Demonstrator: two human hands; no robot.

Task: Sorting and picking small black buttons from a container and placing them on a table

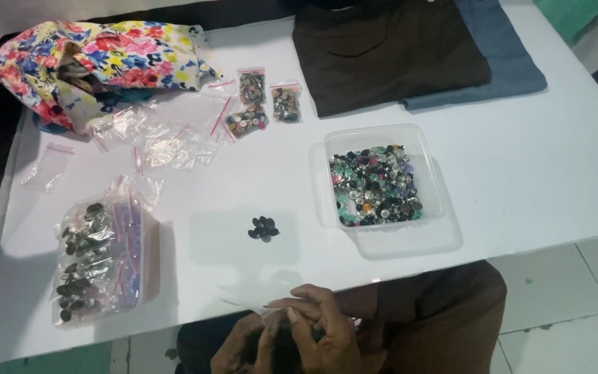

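Observation:
Both hands meet at the bottom edge, just below the white table's (520, 180) front edge. My left hand (240, 350) and my right hand (323, 332) pinch a small clear zip bag (257, 308) between them. What the bag contains is hidden by my fingers. A small heap of dark buttons (263, 228) lies on the table just above my hands. To the right stands a clear plastic box (430, 156) filled with mixed coloured and metal buttons.
A clear container of bronze buttons and empty bags (98, 263) sits at front left. Loose empty zip bags (160, 138), three filled button bags (261, 104), a floral fabric bag (98, 62), and folded dark brown (389, 48) and blue cloth (513, 62) lie farther back.

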